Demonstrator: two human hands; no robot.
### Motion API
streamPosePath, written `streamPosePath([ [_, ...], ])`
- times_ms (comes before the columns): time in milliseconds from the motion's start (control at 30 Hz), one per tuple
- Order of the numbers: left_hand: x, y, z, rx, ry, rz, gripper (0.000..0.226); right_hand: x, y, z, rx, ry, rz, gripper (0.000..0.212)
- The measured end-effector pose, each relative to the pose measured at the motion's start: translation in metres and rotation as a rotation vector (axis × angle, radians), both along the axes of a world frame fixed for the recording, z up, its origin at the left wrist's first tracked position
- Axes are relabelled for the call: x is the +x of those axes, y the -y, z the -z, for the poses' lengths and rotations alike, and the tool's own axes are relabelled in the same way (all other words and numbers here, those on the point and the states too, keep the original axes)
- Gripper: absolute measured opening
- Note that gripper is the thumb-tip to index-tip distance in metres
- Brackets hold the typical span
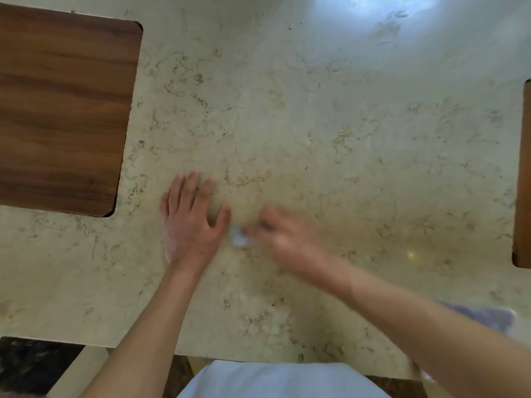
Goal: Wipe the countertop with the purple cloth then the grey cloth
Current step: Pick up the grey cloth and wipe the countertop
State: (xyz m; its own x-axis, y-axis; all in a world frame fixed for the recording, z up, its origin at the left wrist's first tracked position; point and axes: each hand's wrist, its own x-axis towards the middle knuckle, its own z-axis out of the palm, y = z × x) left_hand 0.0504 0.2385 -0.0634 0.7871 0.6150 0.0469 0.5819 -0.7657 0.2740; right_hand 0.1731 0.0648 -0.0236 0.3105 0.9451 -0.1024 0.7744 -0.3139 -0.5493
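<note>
My left hand (189, 222) lies flat on the beige marbled countertop (316, 110), fingers straight and spread, holding nothing. Just to its right is my right hand (284, 237), blurred by motion. Its curled fingertips pinch a small pale bluish-white object (239, 240) next to my left thumb; what that object is cannot be told. A purple cloth (485, 314) lies on the counter at the lower right, partly hidden behind my right forearm. No grey cloth can be made out for certain.
A dark wooden board (63, 110) is set into the counter at the left. The edge of another wooden piece (524, 173) shows at the right border. The counter's near edge (258, 357) runs along the bottom, above my pale clothing.
</note>
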Motion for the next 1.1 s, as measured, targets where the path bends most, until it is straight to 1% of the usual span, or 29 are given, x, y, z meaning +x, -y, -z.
streamPosePath([
  [33, 0.0, 0.0, 0.001, 0.018, 0.004, 0.004, 0.058, -0.017, 0.016, -0.005, -0.012, -0.081, -0.159, 0.032],
  [67, -0.001, 0.0, 0.002, 0.026, 0.008, 0.007, 0.057, -0.022, 0.027, -0.01, -0.035, -0.142, -0.265, 0.018],
  [100, -0.001, 0.001, 0.002, 0.027, 0.011, 0.007, 0.058, -0.011, 0.03, -0.017, -0.066, -0.214, -0.31, 0.005],
  [133, -0.001, 0.002, 0.001, 0.02, 0.008, 0.004, 0.059, 0.011, 0.026, -0.018, -0.021, -0.165, -0.338, 0.014],
  [167, -0.001, 0.002, 0.0, 0.006, -0.003, -0.002, 0.06, 0.04, 0.02, -0.016, 0.036, -0.042, -0.289, 0.026],
  [200, 0.0, 0.003, -0.002, -0.012, -0.017, -0.009, 0.061, 0.076, 0.012, -0.016, 0.059, 0.059, -0.129, 0.033],
  [233, 0.0, 0.004, -0.003, -0.029, -0.031, -0.019, 0.062, 0.118, 0.002, -0.02, 0.04, 0.149, 0.055, 0.036],
  [300, 0.0, 0.004, -0.005, -0.044, -0.045, -0.027, 0.062, 0.187, -0.01, -0.019, -0.005, 0.22, 0.464, 0.035],
  [333, 0.001, 0.005, -0.005, -0.042, -0.044, -0.027, 0.062, 0.204, -0.015, -0.018, -0.039, 0.283, 0.594, 0.028],
  [367, 0.001, 0.004, -0.004, -0.037, -0.037, -0.026, 0.062, 0.207, -0.021, -0.011, -0.06, 0.27, 0.687, 0.02],
  [400, 0.002, 0.003, -0.004, -0.031, -0.029, -0.027, 0.061, 0.193, -0.026, -0.006, -0.059, 0.219, 0.691, 0.019],
  [467, 0.001, 0.004, -0.003, -0.015, -0.018, -0.03, 0.06, 0.134, -0.024, -0.001, -0.031, 0.165, 0.527, 0.023],
  [500, 0.001, 0.004, -0.002, -0.006, -0.012, -0.029, 0.06, 0.097, -0.013, -0.002, -0.031, 0.094, 0.437, 0.026],
  [567, 0.002, 0.003, 0.0, 0.013, 0.001, -0.021, 0.059, 0.025, 0.019, -0.009, -0.013, -0.04, 0.091, 0.037],
  [600, 0.001, 0.003, 0.0, 0.027, 0.006, -0.017, 0.059, -0.002, 0.035, -0.013, -0.002, -0.119, -0.087, 0.034],
  [633, 0.001, 0.002, 0.0, 0.036, 0.009, -0.017, 0.058, -0.015, 0.047, -0.018, 0.001, -0.179, -0.229, 0.031],
  [667, 0.0, 0.003, 0.0, 0.035, 0.007, -0.018, 0.057, -0.016, 0.053, -0.02, -0.024, -0.22, -0.327, 0.028],
  [700, 0.0, 0.004, -0.001, 0.028, 0.005, -0.021, 0.058, -0.004, 0.055, -0.015, -0.003, -0.193, -0.385, 0.022],
  [733, 0.001, 0.004, -0.002, 0.02, 0.0, -0.026, 0.058, 0.019, 0.053, -0.011, 0.058, -0.116, -0.373, 0.024],
  [800, 0.001, 0.005, -0.002, 0.0, -0.013, -0.034, 0.059, 0.084, 0.044, -0.01, 0.033, 0.114, -0.176, 0.038],
  [833, 0.001, 0.005, -0.002, 0.0, -0.017, -0.041, 0.06, 0.122, 0.041, -0.008, 0.029, 0.205, -0.01, 0.038],
  [900, 0.001, 0.005, -0.002, 0.003, -0.017, -0.04, 0.06, 0.191, 0.039, -0.014, -0.085, 0.413, 0.324, 0.028],
  [933, 0.001, 0.005, -0.002, 0.001, -0.02, -0.036, 0.059, 0.213, 0.041, -0.016, -0.145, 0.474, 0.456, 0.023],
  [967, 0.001, 0.005, -0.002, -0.001, -0.022, -0.032, 0.059, 0.224, 0.041, -0.015, -0.143, 0.491, 0.562, 0.022],
  [1000, 0.002, 0.006, -0.002, 0.0, -0.022, -0.031, 0.059, 0.219, 0.038, -0.013, -0.127, 0.501, 0.63, 0.024],
  [1033, 0.002, 0.006, -0.002, 0.001, -0.021, -0.03, 0.059, 0.203, 0.035, -0.01, -0.071, 0.47, 0.653, 0.024],
  [1067, 0.001, 0.007, -0.002, 0.002, -0.02, -0.031, 0.059, 0.175, 0.033, -0.008, -0.024, 0.391, 0.613, 0.022],
  [1100, 0.002, 0.007, -0.002, 0.004, -0.017, -0.033, 0.059, 0.138, 0.033, -0.008, 0.0, 0.284, 0.52, 0.022],
])
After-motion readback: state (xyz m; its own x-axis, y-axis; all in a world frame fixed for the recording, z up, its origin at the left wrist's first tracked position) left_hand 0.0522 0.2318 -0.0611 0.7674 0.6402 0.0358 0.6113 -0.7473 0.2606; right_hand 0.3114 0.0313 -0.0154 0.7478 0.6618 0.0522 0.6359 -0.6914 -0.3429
